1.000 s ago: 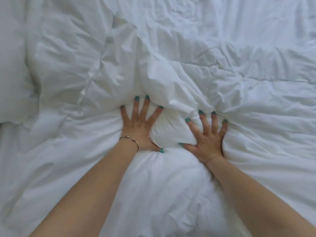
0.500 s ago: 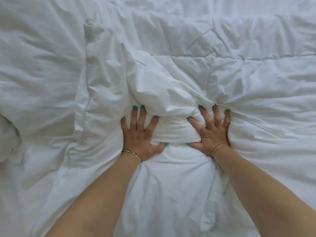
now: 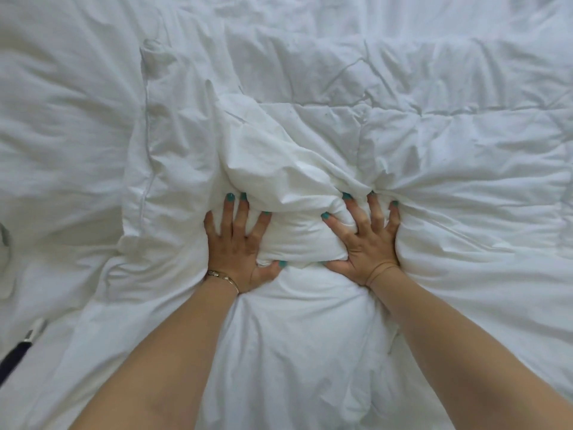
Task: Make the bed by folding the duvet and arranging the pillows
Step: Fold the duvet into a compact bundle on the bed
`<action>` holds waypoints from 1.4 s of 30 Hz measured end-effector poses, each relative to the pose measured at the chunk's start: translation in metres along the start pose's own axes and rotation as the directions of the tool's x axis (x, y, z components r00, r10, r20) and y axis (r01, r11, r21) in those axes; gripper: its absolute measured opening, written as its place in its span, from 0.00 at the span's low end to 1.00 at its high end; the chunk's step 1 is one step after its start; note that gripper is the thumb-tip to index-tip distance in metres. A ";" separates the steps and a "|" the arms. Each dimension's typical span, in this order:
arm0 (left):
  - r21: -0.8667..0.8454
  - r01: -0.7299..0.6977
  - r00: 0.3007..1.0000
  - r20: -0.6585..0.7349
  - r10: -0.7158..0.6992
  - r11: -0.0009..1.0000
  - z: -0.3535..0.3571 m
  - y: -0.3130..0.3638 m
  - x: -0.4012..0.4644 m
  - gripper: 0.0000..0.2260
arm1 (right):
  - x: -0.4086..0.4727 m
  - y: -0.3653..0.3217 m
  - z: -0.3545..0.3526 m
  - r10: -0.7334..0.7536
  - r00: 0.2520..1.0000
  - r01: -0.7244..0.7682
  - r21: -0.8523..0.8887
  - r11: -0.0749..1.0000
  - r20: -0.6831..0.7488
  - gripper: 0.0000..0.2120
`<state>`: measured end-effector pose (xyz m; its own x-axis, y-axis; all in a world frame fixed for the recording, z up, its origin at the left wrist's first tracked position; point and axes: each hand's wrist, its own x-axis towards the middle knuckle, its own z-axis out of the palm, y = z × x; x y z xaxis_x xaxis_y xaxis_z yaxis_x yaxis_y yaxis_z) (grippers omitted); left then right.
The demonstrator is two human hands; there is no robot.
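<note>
A crumpled white duvet (image 3: 449, 150) fills most of the head view. My left hand (image 3: 237, 248) lies flat on it with fingers spread and presses down, a thin bracelet on the wrist. Just to the right, my right hand (image 3: 369, 240) presses the same way. Between and ahead of the fingertips the fabric is pushed up into a bunched fold (image 3: 288, 181). Both thumbs point inward against the base of that bunch. A seamed duvet edge (image 3: 145, 181) runs down the left. I cannot pick out a pillow with certainty.
More white bedding (image 3: 62, 119) spreads to the left of the seamed edge. A dark strap-like object with a pale tip (image 3: 17, 356) lies at the lower left. A small grey thing (image 3: 3, 237) shows at the left border.
Both hands have slid forward over the duvet, staying flat and drawing slightly closer together. The bunch of fabric ahead of them has grown taller. A dark object has entered view at lower left.
</note>
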<state>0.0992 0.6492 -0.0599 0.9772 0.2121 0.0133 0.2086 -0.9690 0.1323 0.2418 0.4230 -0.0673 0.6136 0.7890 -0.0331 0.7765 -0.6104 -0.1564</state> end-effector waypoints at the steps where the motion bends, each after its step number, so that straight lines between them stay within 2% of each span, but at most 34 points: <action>1: 0.012 0.000 1.000 -0.009 0.000 1.000 0.000 0.000 0.000 0.42 | 0.000 0.000 0.000 0.002 1.000 -0.002 0.016 1.000 -0.001 0.35; 5: 0.086 0.022 1.000 0.020 -0.024 0.996 -0.007 0.002 0.002 0.41 | 0.004 -0.003 -0.008 0.010 0.999 -0.013 0.078 0.997 0.046 0.35; 8: 0.133 0.079 0.996 0.021 -0.083 0.988 -0.020 0.007 -0.004 0.39 | 0.001 -0.009 -0.024 0.035 0.990 -0.051 0.117 0.992 0.137 0.36; 10: 0.110 0.243 0.970 -0.002 -0.244 0.964 -0.037 0.022 -0.001 0.37 | -0.003 -0.011 -0.041 0.030 0.985 -0.055 0.145 0.988 0.172 0.37; 12: -0.026 0.457 0.890 -0.003 -0.457 0.889 -0.058 0.052 0.012 0.36 | -0.008 -0.001 -0.071 -0.028 0.949 -0.045 0.223 0.974 0.314 0.36; 13: -0.119 0.492 0.868 -0.012 -0.496 0.863 -0.067 0.074 0.022 0.36 | -0.015 0.010 -0.089 -0.058 0.928 -0.020 0.206 0.978 0.368 0.36; 14: -0.183 0.435 0.894 -0.032 -0.447 0.882 -0.075 0.098 0.034 0.35 | -0.026 0.026 -0.106 -0.070 0.916 0.020 0.130 0.991 0.394 0.36; 15: -0.230 0.305 0.947 -0.032 -0.321 0.924 -0.082 0.125 0.046 0.34 | -0.040 0.045 -0.123 -0.060 0.913 0.053 0.027 0.998 0.405 0.37; 16: -0.263 0.136 0.991 0.016 -0.137 0.955 -0.086 0.150 0.058 0.33 | -0.058 0.068 -0.141 -0.019 0.910 0.045 -0.055 0.997 0.414 0.39; 17: -0.272 -0.020 0.990 0.131 0.057 0.962 -0.089 0.174 0.069 0.33 | -0.077 0.092 -0.155 0.054 0.896 -0.013 -0.095 0.995 0.441 0.41; 18: -0.254 -0.121 0.939 0.285 0.194 0.960 -0.088 0.195 0.078 0.34 | -0.098 0.116 -0.167 0.144 0.860 -0.115 -0.088 0.989 0.490 0.44; 19: -0.213 -0.179 0.866 0.428 0.256 0.960 -0.086 0.213 0.084 0.39 | -0.119 0.139 -0.179 0.224 0.802 -0.231 -0.058 0.971 0.554 0.46; 21: -0.121 -0.230 0.783 0.566 0.257 0.966 -0.085 0.239 0.092 0.48 | -0.157 0.178 -0.200 0.277 0.677 -0.353 -0.029 0.935 0.682 0.49; 23: -0.060 -0.228 0.774 0.594 0.218 0.972 -0.084 0.254 0.094 0.51 | -0.185 0.200 -0.219 0.226 0.607 -0.316 -0.030 0.948 0.762 0.51; 24: -0.026 -0.231 0.779 0.595 0.201 0.973 -0.085 0.257 0.094 0.48 | -0.194 0.206 -0.224 0.201 0.589 -0.267 -0.046 0.963 0.783 0.51; 26: 0.047 -0.317 0.780 0.582 0.232 0.947 -0.094 0.253 0.097 0.33 | -0.197 0.211 -0.228 0.187 0.580 -0.166 -0.110 0.980 0.793 0.46; 28: 0.029 -0.396 0.757 0.576 0.308 0.918 -0.109 0.244 0.095 0.21 | -0.182 0.213 -0.234 0.196 0.590 -0.128 -0.149 0.981 0.783 0.29; 29: 0.006 -0.376 0.753 0.585 0.302 0.926 -0.119 0.238 0.095 0.17 | -0.167 0.215 -0.240 0.196 0.613 -0.129 -0.148 0.981 0.765 0.22; 31: -0.001 -0.246 0.772 0.604 0.197 0.969 -0.148 0.220 0.104 0.12 | -0.125 0.219 -0.251 0.191 0.735 -0.144 -0.125 0.982 0.650 0.18; 32: 0.038 -0.177 0.808 0.576 0.124 0.983 -0.163 0.207 0.115 0.10 | -0.100 0.220 -0.258 0.189 0.822 -0.146 -0.121 0.982 0.538 0.18; 34: 0.187 -0.059 0.914 0.406 -0.022 0.981 -0.197 0.177 0.143 0.08 | -0.042 0.217 -0.266 0.141 0.970 -0.115 -0.140 0.983 0.197 0.15; 35: 0.256 0.028 0.956 0.277 -0.101 0.966 -0.214 0.160 0.156 0.09 | -0.013 0.209 -0.269 0.080 0.997 -0.078 -0.173 0.982 0.005 0.15; 36: 0.303 0.124 0.972 0.154 -0.177 0.945 -0.228 0.144 0.167 0.10 | 0.013 0.200 -0.270 0.027 0.989 -0.057 -0.208 0.976 -0.145 0.16; 37: 0.352 0.217 0.965 0.065 -0.255 0.911 -0.236 0.132 0.175 0.10 | 0.034 0.189 -0.272 0.006 0.974 -0.057 -0.219 0.974 -0.228 0.17; 38: 0.408 0.305 0.939 0.020 -0.343 0.860 -0.238 0.125 0.181 0.12 | 0.051 0.178 -0.271 0.019 0.976 -0.066 -0.210 0.976 -0.216 0.21; 40: 0.496 0.448 0.852 0.015 -0.524 0.744 -0.228 0.131 0.190 0.16 | 0.063 0.162 -0.260 0.126 0.989 -0.136 -0.149 0.979 -0.077 0.30; 41: 0.486 0.488 0.822 0.022 -0.568 0.725 -0.217 0.140 0.195 0.19 | 0.062 0.164 -0.248 0.180 0.983 -0.182 -0.104 0.978 -0.028 0.34; 42: 0.440 0.492 0.824 0.043 -0.565 0.751 -0.203 0.151 0.201 0.22 | 0.056 0.170 -0.237 0.226 0.974 -0.225 -0.051 0.973 0.007 0.36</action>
<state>0.3192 0.5713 0.1638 0.6889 0.7170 -0.1067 0.6558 -0.6791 -0.3298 0.4422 0.3465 0.1385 0.7720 0.6313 -0.0741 0.6249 -0.7751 -0.0941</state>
